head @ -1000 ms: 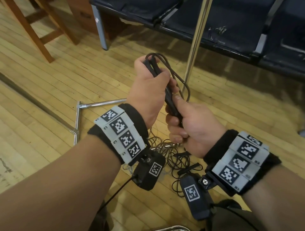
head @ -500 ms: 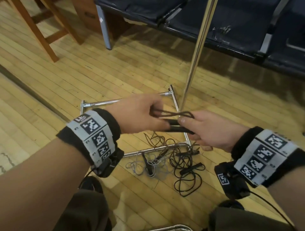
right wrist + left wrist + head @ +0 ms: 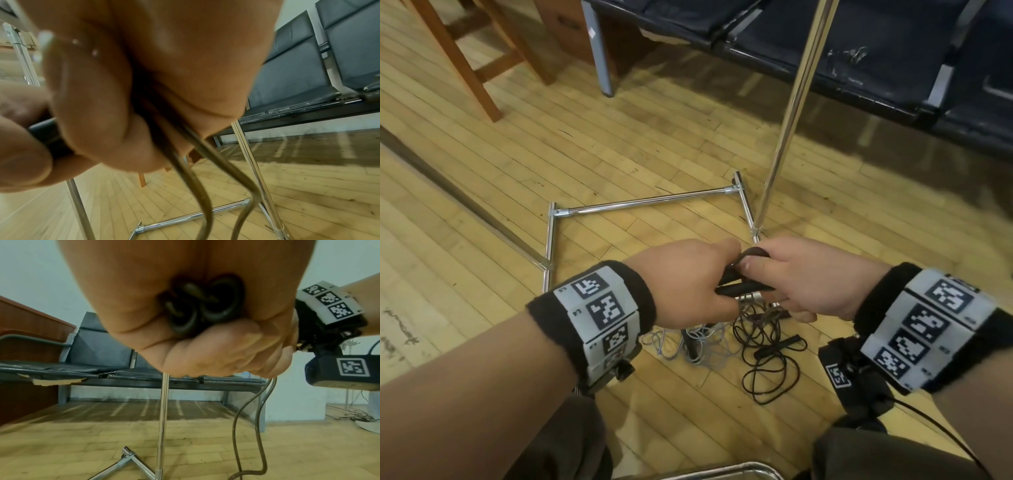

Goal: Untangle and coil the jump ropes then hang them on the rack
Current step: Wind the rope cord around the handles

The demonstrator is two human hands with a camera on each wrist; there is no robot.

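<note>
fingers [image 3: 726, 270] gripping rope handles [image 3: 743, 289], rack pole [image 3: 787, 130] behind

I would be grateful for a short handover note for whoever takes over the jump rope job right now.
Left hand and right hand: both grip the black jump rope, handles together, cord loops bunched; two strands hang down from the fists.
On the floor below: a black tangle and a grey tangle, lying at the rack base.
Done: nothing seen hung.
Left: finish this coil, hang it, then untangle, coil and hang the floor ropes.
</note>
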